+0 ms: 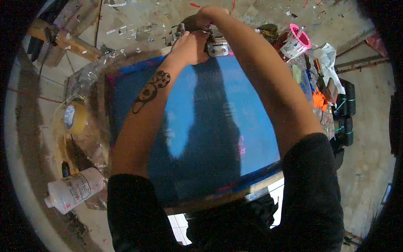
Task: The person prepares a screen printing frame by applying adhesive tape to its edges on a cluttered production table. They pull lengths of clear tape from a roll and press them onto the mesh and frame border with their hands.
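A blue mesh printing screen (256,122) in a wooden frame lies before me, with faint pale lettering and a small pink mark. At its far edge sits a metal hinge clamp (218,48). My left hand (191,46) is closed over the clamp's left part, knuckles up, fingertips hidden. Just beyond it, my right hand (208,17) bends down from above with its fingers curled together at the clamp. What those fingers hold is hidden by the hand and shadow. Both forearms reach across the screen, the left one tattooed.
Left of the screen are a roll of clear tape (75,117) and a translucent plastic bottle (77,189) lying on its side. At the far right stands a pink-rimmed paint tub (296,42). Cluttered tools, an orange piece (320,100) and white plastic (329,61) line the right side.
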{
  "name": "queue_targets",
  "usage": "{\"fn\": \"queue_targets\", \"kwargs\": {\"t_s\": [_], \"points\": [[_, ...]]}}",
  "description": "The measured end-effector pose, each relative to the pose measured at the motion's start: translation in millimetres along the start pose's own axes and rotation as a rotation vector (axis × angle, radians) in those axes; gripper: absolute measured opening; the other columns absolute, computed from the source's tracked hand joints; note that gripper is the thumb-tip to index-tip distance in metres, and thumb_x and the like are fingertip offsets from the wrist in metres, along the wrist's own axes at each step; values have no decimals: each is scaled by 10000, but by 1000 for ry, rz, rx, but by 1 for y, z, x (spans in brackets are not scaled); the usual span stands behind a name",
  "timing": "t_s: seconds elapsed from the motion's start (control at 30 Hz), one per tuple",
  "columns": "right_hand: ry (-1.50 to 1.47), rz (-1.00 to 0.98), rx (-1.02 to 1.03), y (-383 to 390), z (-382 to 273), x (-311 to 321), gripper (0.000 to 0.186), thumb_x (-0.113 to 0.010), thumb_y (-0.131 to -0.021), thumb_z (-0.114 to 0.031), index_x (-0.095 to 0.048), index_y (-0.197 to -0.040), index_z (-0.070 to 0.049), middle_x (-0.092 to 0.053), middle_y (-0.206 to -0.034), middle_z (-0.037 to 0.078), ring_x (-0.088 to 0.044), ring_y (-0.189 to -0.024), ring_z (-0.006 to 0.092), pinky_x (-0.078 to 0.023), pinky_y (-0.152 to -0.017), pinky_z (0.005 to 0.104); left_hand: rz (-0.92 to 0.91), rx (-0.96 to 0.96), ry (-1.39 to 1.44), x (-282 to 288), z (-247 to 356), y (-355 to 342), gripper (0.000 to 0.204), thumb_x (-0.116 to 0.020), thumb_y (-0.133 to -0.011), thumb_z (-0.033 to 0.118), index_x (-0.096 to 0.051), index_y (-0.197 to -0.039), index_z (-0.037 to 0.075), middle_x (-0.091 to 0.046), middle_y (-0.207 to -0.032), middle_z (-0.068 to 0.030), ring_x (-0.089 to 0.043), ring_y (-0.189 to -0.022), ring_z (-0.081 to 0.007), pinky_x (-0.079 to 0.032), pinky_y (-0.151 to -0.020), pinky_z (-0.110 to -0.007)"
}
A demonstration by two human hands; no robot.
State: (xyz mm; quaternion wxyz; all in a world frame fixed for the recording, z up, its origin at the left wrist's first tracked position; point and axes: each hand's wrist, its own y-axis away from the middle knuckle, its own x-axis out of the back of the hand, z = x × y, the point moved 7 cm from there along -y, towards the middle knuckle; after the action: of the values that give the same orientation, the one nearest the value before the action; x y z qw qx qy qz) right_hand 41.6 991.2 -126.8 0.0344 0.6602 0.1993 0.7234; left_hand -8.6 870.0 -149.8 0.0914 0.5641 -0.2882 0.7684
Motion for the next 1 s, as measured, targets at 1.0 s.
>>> {"fn": "queue_targets", "kwargs": {"t_s": [1.0], "points": [[-817, -598, 534, -17, 57, -58, 524, -523, -909, -658, -553, -751, -159, -454, -632, -78, -362, -516, 38, -249, -437, 212, -134, 153, 78, -6, 11, -5, 423, -603, -827, 309, -579, -1124, 8, -638, -1115, -203, -576, -1127, -335, -418, -1003, -441]]}}
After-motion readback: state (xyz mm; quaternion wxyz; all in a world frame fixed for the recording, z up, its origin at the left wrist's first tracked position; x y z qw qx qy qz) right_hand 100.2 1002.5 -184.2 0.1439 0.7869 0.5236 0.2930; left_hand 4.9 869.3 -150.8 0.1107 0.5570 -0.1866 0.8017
